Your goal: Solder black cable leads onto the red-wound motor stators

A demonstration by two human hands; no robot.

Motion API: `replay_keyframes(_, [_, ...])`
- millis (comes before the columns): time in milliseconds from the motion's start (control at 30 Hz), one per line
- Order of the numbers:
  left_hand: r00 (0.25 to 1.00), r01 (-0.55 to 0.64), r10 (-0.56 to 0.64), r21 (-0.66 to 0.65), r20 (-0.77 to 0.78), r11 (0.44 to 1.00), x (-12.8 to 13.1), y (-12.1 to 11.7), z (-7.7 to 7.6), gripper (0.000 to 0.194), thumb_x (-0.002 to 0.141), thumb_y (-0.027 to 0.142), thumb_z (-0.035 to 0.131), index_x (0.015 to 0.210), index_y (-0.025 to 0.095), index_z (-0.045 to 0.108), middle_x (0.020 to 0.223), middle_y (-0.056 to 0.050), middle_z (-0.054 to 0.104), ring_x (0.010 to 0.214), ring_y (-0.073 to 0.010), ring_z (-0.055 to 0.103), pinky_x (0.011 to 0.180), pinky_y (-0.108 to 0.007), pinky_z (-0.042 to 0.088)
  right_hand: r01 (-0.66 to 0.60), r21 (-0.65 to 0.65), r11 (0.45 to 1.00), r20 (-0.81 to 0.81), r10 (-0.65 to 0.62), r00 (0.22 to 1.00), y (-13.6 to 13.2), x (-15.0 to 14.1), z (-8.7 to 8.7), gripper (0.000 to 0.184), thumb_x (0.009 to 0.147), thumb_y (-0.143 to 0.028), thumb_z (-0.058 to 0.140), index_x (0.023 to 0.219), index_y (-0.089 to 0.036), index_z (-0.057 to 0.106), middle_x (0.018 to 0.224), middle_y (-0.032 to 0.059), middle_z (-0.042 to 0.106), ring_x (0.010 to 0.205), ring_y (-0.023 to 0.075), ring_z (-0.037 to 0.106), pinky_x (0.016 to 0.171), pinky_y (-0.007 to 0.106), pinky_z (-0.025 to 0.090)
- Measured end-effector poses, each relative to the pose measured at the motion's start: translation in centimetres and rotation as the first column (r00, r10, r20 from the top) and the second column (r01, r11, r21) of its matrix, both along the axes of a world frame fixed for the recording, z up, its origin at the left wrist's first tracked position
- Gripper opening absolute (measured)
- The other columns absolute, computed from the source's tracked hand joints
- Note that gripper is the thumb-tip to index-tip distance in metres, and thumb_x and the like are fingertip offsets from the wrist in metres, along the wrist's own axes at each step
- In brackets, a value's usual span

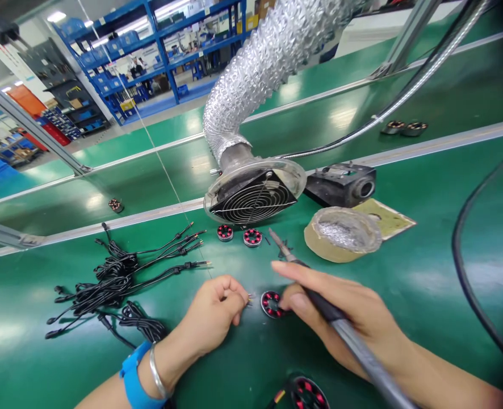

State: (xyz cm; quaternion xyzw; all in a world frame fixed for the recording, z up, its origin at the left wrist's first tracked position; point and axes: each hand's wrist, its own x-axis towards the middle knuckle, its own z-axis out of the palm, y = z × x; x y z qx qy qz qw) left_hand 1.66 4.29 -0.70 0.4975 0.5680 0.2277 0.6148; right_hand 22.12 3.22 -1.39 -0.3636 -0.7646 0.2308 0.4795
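My left hand (221, 309) is closed in a pinch, with thin coloured wire ends (250, 299) poking out past the fingertips. The rest of that cable is hidden by the hand. In my right hand (353, 318) is a soldering iron (336, 318), its tip pointing up and away toward the fan. Fingers of the same hand reach down to the right edge of a round motor stator (272, 305) with red windings, just right of the wire ends. Another stator (306, 393) with coloured leads lies at the near edge. Two more stators (225, 232) sit below the fan.
A fume extractor fan (254, 199) on a silver duct (251, 74) stands ahead. To its right are a black soldering iron holder (345, 184) and a round tub (340, 234) of metallic shavings. Bundled black cables (115, 278) lie left. A black cord (458, 244) curves at right.
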Motion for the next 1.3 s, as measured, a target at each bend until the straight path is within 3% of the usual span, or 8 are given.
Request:
replay_keyframes(133, [0.999, -0.011, 0.012, 0.010, -0.046, 1.000, -0.1, 0.1, -0.1, 0.015, 0.075, 0.032, 0.054, 0.072, 0.017, 0.054, 0.049, 0.008, 0.042, 0.047, -0.0084, 0.033, 0.049, -0.022, 0.023, 0.075, -0.039, 0.996, 0.019, -0.074, 0.997, -0.5, 1.5, 0.4, 0.030, 0.095, -0.026, 0.055, 0.123, -0.031, 0.062, 0.077, 0.0027, 0.069, 0.059, 0.0165, 0.063, 0.048, 0.025, 0.049])
replay_keyframes(267, [0.999, -0.009, 0.010, 0.010, -0.047, 1.000, 0.1, 0.1, 0.1, 0.014, 0.073, 0.031, 0.054, 0.069, 0.018, 0.053, 0.051, 0.008, 0.040, 0.047, -0.0080, 0.030, 0.047, -0.022, 0.021, 0.105, -0.127, 0.986, -0.045, -0.112, 0.993, -0.8, 1.9, 0.1, 0.018, 0.090, -0.020, 0.057, 0.103, -0.029, 0.065, 0.073, 0.0009, 0.068, 0.059, 0.0171, 0.062, 0.049, 0.025, 0.048])
replay_keyframes(433, [0.998, -0.004, 0.006, 0.039, -0.059, 0.999, 0.3, 0.3, 0.2, 0.014, 0.074, 0.030, 0.053, 0.068, 0.018, 0.052, 0.053, 0.008, 0.039, 0.049, -0.0080, 0.028, 0.047, -0.022, 0.021, 0.097, -0.244, 0.965, -0.125, -0.131, 0.984, -1.0, 1.4, -0.1, 0.016, 0.088, -0.016, 0.051, 0.092, -0.028, 0.061, 0.063, -0.0046, 0.059, 0.051, 0.0125, 0.051, 0.047, 0.023, 0.039])
replay_keyframes(833, [0.998, 0.018, -0.015, 0.043, -0.061, 0.999, 0.2, 0.4, 0.0, 0.014, 0.077, 0.029, 0.053, 0.068, 0.018, 0.052, 0.054, 0.009, 0.037, 0.050, -0.0080, 0.027, 0.048, -0.022, 0.021, 0.061, -0.258, 0.964, -0.147, -0.101, 0.984, -1.0, 1.4, -0.4, 0.020, 0.087, -0.013, 0.051, 0.095, -0.029, 0.060, 0.064, -0.0054, 0.057, 0.053, 0.0118, 0.051, 0.050, 0.024, 0.039])
replay_keyframes(1300, [0.998, 0.032, -0.030, 0.035, -0.060, 0.999, 0.4, 0.4, 0.1, 0.015, 0.079, 0.030, 0.053, 0.069, 0.018, 0.053, 0.054, 0.009, 0.035, 0.049, -0.0080, 0.025, 0.046, -0.022, 0.019, 0.045, -0.189, 0.981, -0.091, -0.063, 0.994, -0.8, 1.4, -0.6, 0.020, 0.087, -0.013, 0.050, 0.097, -0.028, 0.060, 0.073, -0.0027, 0.062, 0.060, 0.0130, 0.057, 0.052, 0.024, 0.042])
